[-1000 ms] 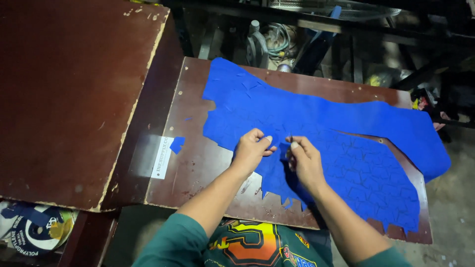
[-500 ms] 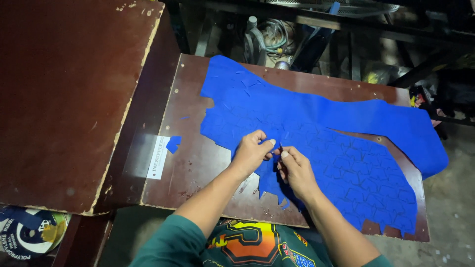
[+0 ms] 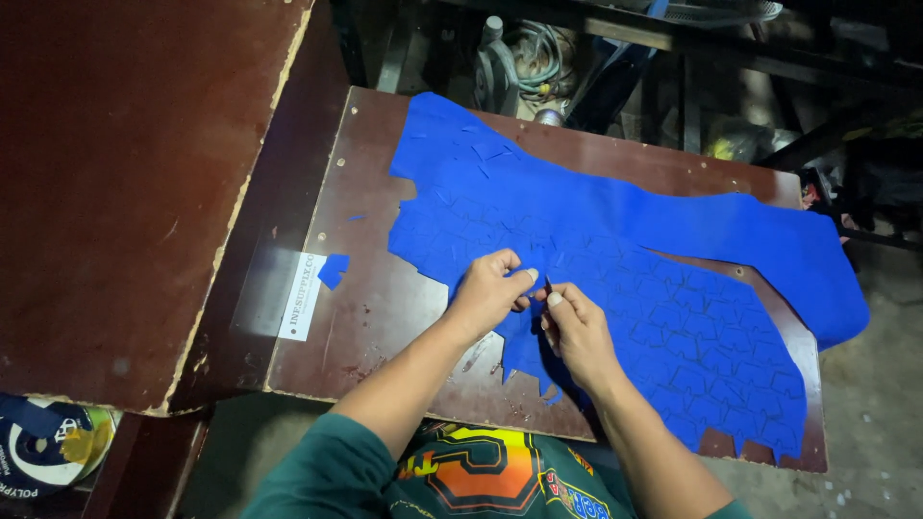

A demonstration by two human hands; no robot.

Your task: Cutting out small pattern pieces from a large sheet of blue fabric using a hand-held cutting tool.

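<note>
A large blue sheet [image 3: 615, 240], scored with many cut outlines, lies spread over a dark brown board [image 3: 385, 317]. My left hand [image 3: 490, 293] pinches the sheet near its lower edge, thumb and fingers closed on the material. My right hand [image 3: 575, 332] is right beside it, fingertips closed on a small cut piece of the same sheet. The two hands nearly touch. A jagged, cut-out edge of the sheet hangs just below my hands.
A small loose blue scrap [image 3: 333, 270] lies on the board next to a white label [image 3: 302, 296]. A bigger brown board [image 3: 125, 192] overlaps at the left. Cables and machine parts [image 3: 524, 58] sit behind. A printed bag [image 3: 43, 452] lies bottom left.
My hands have shifted slightly right and closer together on the sheet's lower edge. The sheet itself has hardly moved.
</note>
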